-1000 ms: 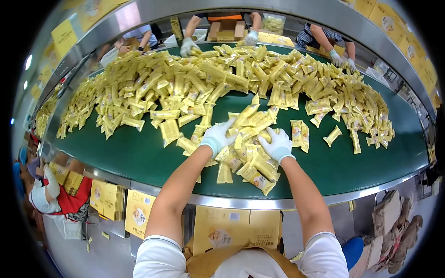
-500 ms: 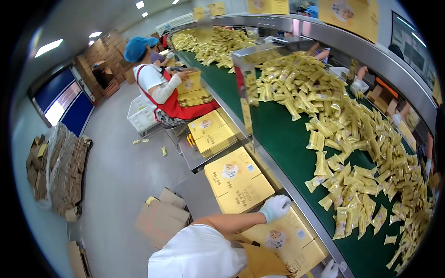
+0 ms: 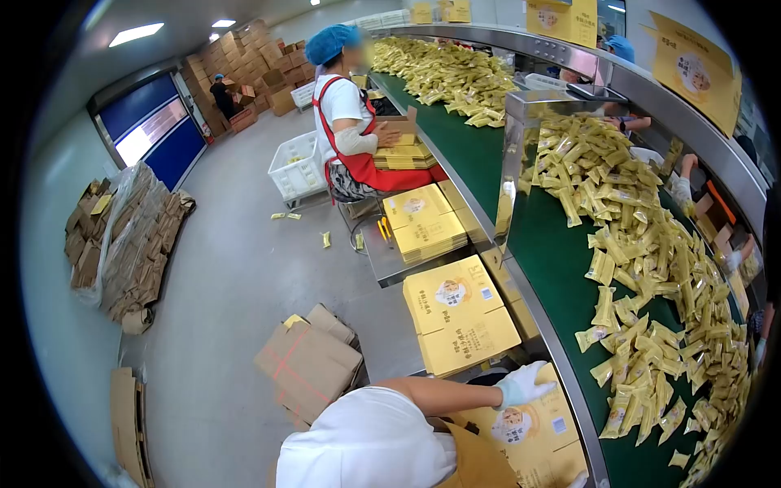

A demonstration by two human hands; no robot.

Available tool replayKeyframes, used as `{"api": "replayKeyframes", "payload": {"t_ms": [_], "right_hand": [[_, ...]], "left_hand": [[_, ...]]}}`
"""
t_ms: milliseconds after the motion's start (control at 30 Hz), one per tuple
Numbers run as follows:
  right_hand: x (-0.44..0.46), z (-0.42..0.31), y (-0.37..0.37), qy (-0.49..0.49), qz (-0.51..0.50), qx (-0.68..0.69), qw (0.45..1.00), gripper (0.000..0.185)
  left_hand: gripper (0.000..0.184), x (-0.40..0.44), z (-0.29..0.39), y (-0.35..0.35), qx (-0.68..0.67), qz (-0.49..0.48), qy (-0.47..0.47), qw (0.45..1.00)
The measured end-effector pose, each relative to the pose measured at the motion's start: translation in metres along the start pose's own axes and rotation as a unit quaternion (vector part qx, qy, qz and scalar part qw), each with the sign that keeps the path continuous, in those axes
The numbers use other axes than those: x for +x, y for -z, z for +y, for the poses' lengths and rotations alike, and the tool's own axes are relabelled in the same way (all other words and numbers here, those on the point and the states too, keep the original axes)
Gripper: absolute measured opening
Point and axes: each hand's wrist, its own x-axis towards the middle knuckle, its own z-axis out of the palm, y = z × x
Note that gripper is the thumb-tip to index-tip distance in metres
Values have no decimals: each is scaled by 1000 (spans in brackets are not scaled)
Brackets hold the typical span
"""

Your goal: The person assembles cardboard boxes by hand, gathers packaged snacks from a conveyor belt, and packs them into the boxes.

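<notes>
My left hand [image 3: 523,385], in a white glove, lies with stretched fingers across the far end of a flat yellow printed carton [image 3: 533,439]. Only a small gloved part of my right hand [image 3: 579,480] shows at the bottom edge, by the carton's near right corner; its fingers are mostly hidden. The carton lies in front of my yellow apron [image 3: 480,459]. Just beyond my left hand sits a stack of flat yellow cartons [image 3: 460,317]. My white sleeve [image 3: 366,443] covers the lower middle of the view.
To the right runs a green conveyor belt [image 3: 561,268] heaped with yellow wrapped snack packets [image 3: 643,236]. A co-worker in a red apron [image 3: 370,175] handles a carton beyond another carton stack [image 3: 423,224]. Flattened brown cardboard [image 3: 313,362] lies at left. Other workers' hands show across the belt.
My view has swung left, so the scene sits farther right. My left hand has gone from curled to stretched out on the carton. The co-worker's carton now stands opened up.
</notes>
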Motion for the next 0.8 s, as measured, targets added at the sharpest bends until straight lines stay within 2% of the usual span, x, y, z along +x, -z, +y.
{"api": "replayKeyframes", "payload": {"t_ms": [33,67,100,167,200,233,267,333,367,467,667,733,767,800], "right_hand": [[-9,-9,-6,31,23,9,999,59],[-12,-13,-6,59,36,12,998,58],[-14,-17,-6,86,48,17,995,57],[-14,-22,-7,130,67,27,989,55],[-14,-24,-6,148,75,27,986,54],[-15,-26,-6,164,84,29,983,53],[-15,-27,-6,180,93,32,979,52],[-15,-28,-5,208,108,38,971,50],[-14,-29,-3,220,116,40,968,49],[-14,-30,3,251,139,44,957,47],[-14,-27,25,306,188,47,932,43],[-12,-21,38,330,200,39,922,43],[-8,-12,49,330,206,-24,921,40],[-3,-3,62,329,211,-88,916,37]], "left_hand": [[81,-7,6,8,-24,-2,9,1000],[60,0,-12,0,-69,36,-58,995],[54,1,-13,1,-154,12,-108,982],[45,4,-15,3,-316,-37,-205,926],[39,-15,17,21,-443,-121,-195,867],[37,-26,31,28,-447,-153,-201,858],[39,-32,37,27,-418,-201,-246,851],[43,-45,41,20,-401,-342,-271,805],[44,-52,39,12,-412,-433,-246,763],[47,-61,29,-11,-217,-413,-521,715],[41,-59,44,0,-160,-465,-546,678],[42,-55,36,-10,-150,-500,-525,673],[43,-54,31,-15,-145,-518,-513,669],[42,-56,35,-13,-123,-484,-544,674]]}}
